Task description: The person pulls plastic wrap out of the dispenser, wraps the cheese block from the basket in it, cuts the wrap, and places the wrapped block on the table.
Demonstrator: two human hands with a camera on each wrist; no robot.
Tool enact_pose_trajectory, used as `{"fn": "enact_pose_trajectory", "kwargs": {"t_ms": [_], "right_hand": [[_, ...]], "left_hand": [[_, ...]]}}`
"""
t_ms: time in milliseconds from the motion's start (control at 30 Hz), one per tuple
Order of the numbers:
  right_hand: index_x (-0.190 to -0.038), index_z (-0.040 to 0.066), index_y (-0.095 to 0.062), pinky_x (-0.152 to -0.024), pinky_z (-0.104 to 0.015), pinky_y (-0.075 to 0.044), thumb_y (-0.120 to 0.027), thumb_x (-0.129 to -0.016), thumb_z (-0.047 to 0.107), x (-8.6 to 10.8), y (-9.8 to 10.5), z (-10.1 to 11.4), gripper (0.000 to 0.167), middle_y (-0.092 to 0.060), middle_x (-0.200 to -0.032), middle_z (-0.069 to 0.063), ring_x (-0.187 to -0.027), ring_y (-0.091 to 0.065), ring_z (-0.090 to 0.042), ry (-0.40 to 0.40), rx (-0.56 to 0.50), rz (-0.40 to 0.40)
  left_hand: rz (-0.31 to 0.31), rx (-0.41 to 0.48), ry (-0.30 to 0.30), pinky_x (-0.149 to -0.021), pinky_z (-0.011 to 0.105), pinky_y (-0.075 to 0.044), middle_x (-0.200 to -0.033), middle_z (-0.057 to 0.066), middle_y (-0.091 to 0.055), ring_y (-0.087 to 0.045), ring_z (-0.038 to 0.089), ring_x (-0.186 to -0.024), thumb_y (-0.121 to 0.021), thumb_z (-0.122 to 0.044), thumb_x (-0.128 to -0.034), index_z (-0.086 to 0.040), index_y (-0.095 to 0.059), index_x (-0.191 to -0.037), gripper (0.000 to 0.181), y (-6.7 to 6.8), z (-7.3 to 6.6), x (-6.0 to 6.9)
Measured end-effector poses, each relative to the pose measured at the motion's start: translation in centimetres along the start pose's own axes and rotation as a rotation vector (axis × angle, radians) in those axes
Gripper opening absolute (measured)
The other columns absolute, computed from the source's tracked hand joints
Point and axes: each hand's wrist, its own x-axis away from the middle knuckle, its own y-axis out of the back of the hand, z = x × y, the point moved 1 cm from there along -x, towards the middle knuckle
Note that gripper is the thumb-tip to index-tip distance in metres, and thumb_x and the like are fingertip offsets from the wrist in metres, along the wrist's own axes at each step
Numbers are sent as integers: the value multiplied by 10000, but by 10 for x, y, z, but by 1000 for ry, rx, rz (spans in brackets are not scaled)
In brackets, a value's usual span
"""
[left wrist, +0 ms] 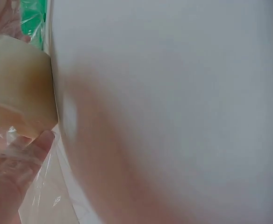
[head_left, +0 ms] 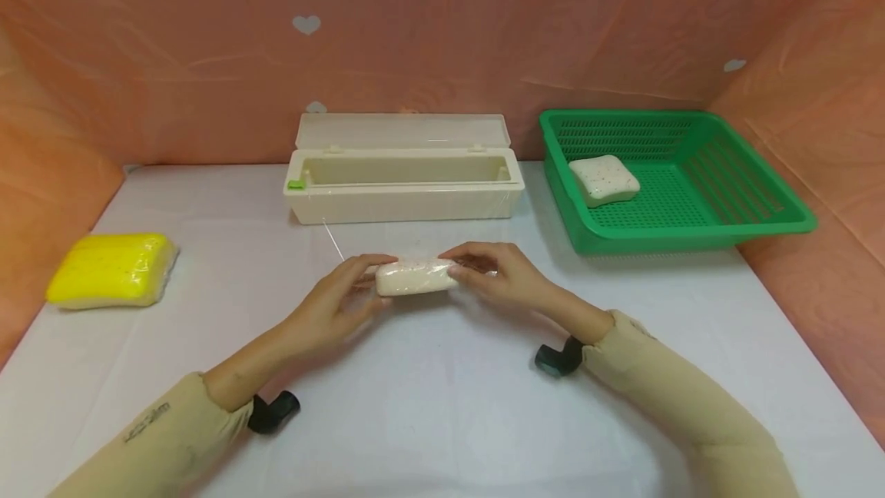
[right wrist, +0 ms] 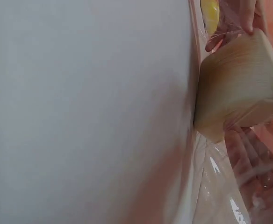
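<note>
A pale, speckled, rounded block (head_left: pixel 413 277) with clear film (right wrist: pixel 216 163) around it is held up on edge over the table, between both hands. The left hand (head_left: pixel 339 300) grips its left end, with fingers at the top and the thumb low. At the right end, the right hand (head_left: pixel 503 273) pinches the block between thumb and fingers. In the left wrist view the block's underside (left wrist: pixel 19 74) looks cream with a brownish patch. Loose film trails from the block toward the cream film dispenser (head_left: pixel 408 204), whose lid (head_left: pixel 404 131) is raised.
Back right stands a green basket (head_left: pixel 691 233) with a similar white speckled block (head_left: pixel 604 179) inside. A yellow block (head_left: pixel 114 267) wrapped in shiny film lies at the left edge. White cloth (head_left: pixel 429 421) covers the table, and peach fabric (head_left: pixel 429 37) hangs behind.
</note>
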Motion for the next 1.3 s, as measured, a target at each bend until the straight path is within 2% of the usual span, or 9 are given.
{"fn": "enact_pose_trajectory", "kwargs": {"t_ms": [167, 333, 467, 600, 833, 967, 1100, 1200, 1300], "right_hand": [[-1119, 69, -680, -877, -320, -536, -609, -946, 217, -11, 3, -2, 239, -715, -1031, -58, -962, -677, -156, -93, -32, -54], [-1073, 31, -651, -749, -276, -536, -584, -957, 251, -23, 5, -4, 257, -708, -912, -92, -823, -674, -158, -201, -107, -85], [-1025, 18, -624, -623, -237, -489, -572, -964, 251, -33, 8, -10, 247, -703, -800, -100, -685, -635, -141, -288, -204, -83], [-988, -13, -623, -594, -223, -486, -568, -965, 252, -41, 10, -13, 272, -689, -783, -65, -667, -617, -130, -342, -295, -90], [-1023, -35, -662, -523, -221, -474, -557, -967, 337, -55, 11, -19, 390, -679, -784, -64, -604, -620, -129, -428, -338, -128], [-979, -55, -663, -501, -229, -475, -540, -973, 359, -61, 11, -21, 432, -681, -721, -85, -546, -613, -133, -446, -340, -135], [-896, -76, -655, -470, -239, -454, -504, -990, 368, -64, 11, -20, 479, -639, -627, -63, -496, -571, -141, -422, -332, -115], [-843, -84, -642, -461, -244, -439, -471, -1002, 388, -64, 14, -21, 526, -598, -569, -47, -475, -538, -148, -412, -320, -89], [-880, -68, -633, -482, -237, -442, -469, -997, 414, -60, 19, -23, 522, -597, -582, -36, -488, -537, -140, -436, -335, -82]], "left_hand": [[-8, 19, 120, -987, 519, -445, -1342, 189, -536, -595, 334, -1161, -591, -147, -953, -116, -379, -1431, 524, 1, 3, -9], [-44, 29, 239, -1000, 576, -402, -1290, 266, -561, -556, 401, -1193, -537, -181, -981, -52, -291, -1446, 542, 1, 6, -17], [-71, 10, 312, -1020, 556, -392, -1291, 269, -562, -534, 417, -1211, -508, -223, -994, -21, -345, -1367, 454, 1, 8, -23], [-84, -1, 356, -1019, 529, -397, -1287, 240, -575, -537, 392, -1212, -477, -249, -1004, -33, -430, -1270, 345, 2, 11, -28], [-73, -8, 443, -1003, 508, -408, -1235, 217, -602, -543, 382, -1182, -445, -307, -1011, -29, -493, -1220, 351, 9, 12, -42], [-54, -52, 507, -929, 502, -430, -1137, 210, -606, -548, 377, -1087, -413, -347, -1012, -32, -498, -1201, 377, 13, 10, -50], [-41, -65, 581, -822, 419, -440, -995, 174, -616, -546, 326, -961, -414, -382, -1006, -42, -520, -1123, 375, 17, 11, -55], [-21, -55, 627, -809, 359, -426, -976, 159, -653, -563, 299, -964, -432, -418, -996, -35, -550, -1132, 424, 23, 15, -55], [21, -15, 657, -823, 327, -440, -1049, 171, -684, -588, 293, -1029, -483, -430, -974, -15, -544, -1213, 483, 30, 21, -52]]}}
